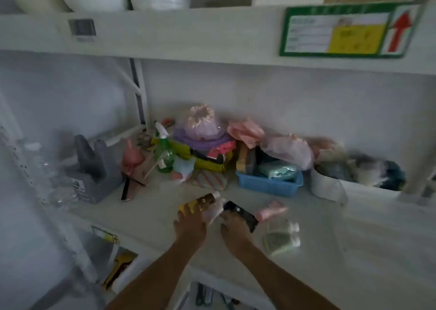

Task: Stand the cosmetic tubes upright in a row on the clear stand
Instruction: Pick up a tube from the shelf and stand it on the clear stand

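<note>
A yellow tube (197,204) is held in the left hand (190,224), a black tube (240,213) in the right hand (233,229); both grips are closed around them. A pink tube (271,210) lies on the shelf (153,215) beside the clear stand (282,236), which could be knocked, being hard to see.

No text is legible; a green-bordered sign (346,30) on the shelf edge (188,38) shows a red up arrow, its print seemingly blurred.

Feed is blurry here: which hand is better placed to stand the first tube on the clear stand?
Probably the right hand. It rests on the black tube, next to the clear stand on its right. The left hand, on the yellow tube, is farther away.
</note>
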